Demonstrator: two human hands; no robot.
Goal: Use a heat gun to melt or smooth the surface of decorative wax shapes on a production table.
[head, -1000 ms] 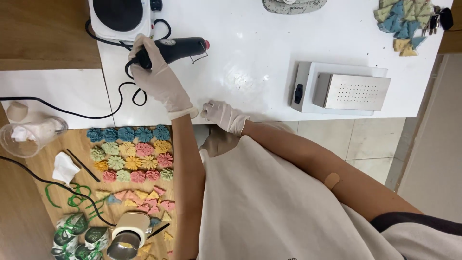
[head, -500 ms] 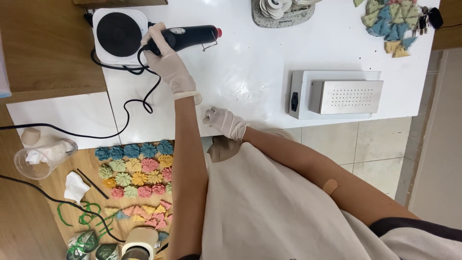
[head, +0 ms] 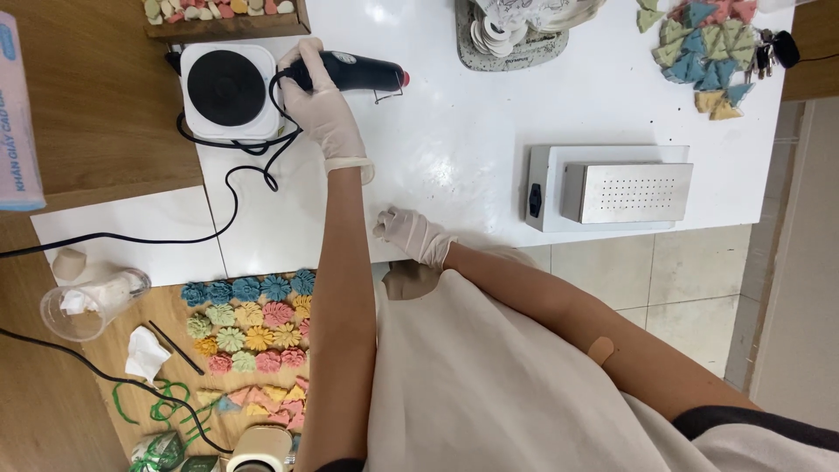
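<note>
Both hands were gloved. Nearest me, on the lower wooden surface: rows of small coloured flower-shaped pieces (head: pixel 253 319), a clear plastic cup (head: pixel 87 301) stuffed with tissue, a crumpled tissue (head: pixel 144 354), green cord (head: pixel 157 406), a tape roll (head: pixel 262 450).

One hand, the one nearer my torso (head: pixel 411 234), lay on the near edge of the white table (head: pixel 454 149); fingers (head: pixel 384 225) loosely spread, gripping nothing. Which of the two was left and which was right I could not tell, since the arms looked crossed.

Other hand (head: pixel 322 100) was stretched out further, fingers wrapped tight around the handle of the black heat gun (head: pixel 354 72). Gun lay roughly level, low over the table top, red tip pointing away from the hotplate; contact with the table not clear. Its black cable (head: pixel 227 188) looped back over the table edge.

Just beside that hand: small white hotplate (head: pixel 227 87) with a black round top. Well apart on the other side: a perforated metal box (head: pixel 625 190) on a white base.

Far edge: wooden tray of small coloured pieces (head: pixel 223 13), a grey dish (head: pixel 516 35) of white bits, a pile of coloured triangles (head: pixel 699 52).
</note>
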